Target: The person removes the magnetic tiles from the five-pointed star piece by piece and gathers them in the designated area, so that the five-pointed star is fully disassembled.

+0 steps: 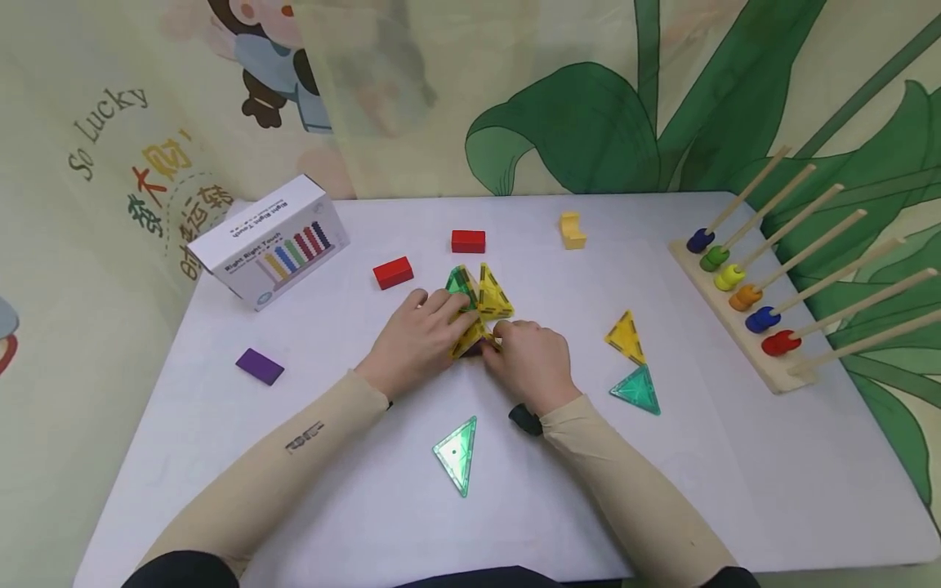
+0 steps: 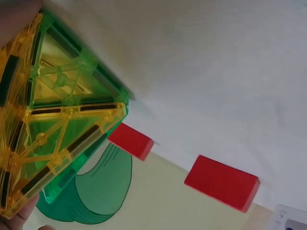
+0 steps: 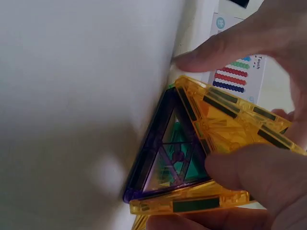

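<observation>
My left hand (image 1: 417, 336) and right hand (image 1: 531, 359) both gripped the tile pyramid (image 1: 476, 310). It sat at my right hand's eleven o'clock.

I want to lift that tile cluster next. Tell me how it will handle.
The tile cluster probably feels stiff and light: thin see-through plastic triangles. It may fold or come apart at the edges, since both hands steady it. Flat faces make rolling unlikely.

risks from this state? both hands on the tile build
1. The tile structure is held by both the left hand and the right hand; uneven pressure could pop panels apart.
2. The purple tile at the base might slide on the smooth table.
3. A collapse could knock the nearby red block.
</observation>
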The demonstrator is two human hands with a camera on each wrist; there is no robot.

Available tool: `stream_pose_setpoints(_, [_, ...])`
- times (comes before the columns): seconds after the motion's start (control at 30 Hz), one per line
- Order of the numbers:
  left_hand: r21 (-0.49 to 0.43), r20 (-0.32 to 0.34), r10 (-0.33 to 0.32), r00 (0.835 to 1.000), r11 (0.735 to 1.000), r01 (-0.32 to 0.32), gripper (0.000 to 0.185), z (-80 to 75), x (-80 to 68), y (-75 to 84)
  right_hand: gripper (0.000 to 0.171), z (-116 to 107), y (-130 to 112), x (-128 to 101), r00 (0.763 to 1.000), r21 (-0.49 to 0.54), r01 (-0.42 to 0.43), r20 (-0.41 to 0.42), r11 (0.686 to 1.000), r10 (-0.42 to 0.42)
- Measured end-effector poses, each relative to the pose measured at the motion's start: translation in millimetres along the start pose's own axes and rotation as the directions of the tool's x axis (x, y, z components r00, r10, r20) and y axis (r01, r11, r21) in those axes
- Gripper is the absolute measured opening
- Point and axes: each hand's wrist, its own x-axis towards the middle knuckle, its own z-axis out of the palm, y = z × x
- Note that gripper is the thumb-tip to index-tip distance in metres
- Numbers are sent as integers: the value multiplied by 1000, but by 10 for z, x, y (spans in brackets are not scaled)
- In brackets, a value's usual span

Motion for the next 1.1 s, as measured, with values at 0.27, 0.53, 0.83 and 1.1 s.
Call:
stream_pose_setpoints(0.27, [-34,48,-18,999,999,20,66,-3,47,-6,17,-16,-13,-17,999,-14,33,-12,999,-33])
stream_pose_setpoints(0.53, [-36,37,2,999,999,0,68,8,41,-45,16,-49,99,-58,998,48,-18,56,999,15])
stream_pose_setpoints(0.83, [-77,36,14,999,997,-11,66,34,33,-78,28,-182,686,-178,916,130,-325,288,937,278])
stream_pose_setpoints(1.1, [-90,24,20,999,996,-18,67,38,22,-98,26,-265,855,-185,900,112,-414,195,903,389])
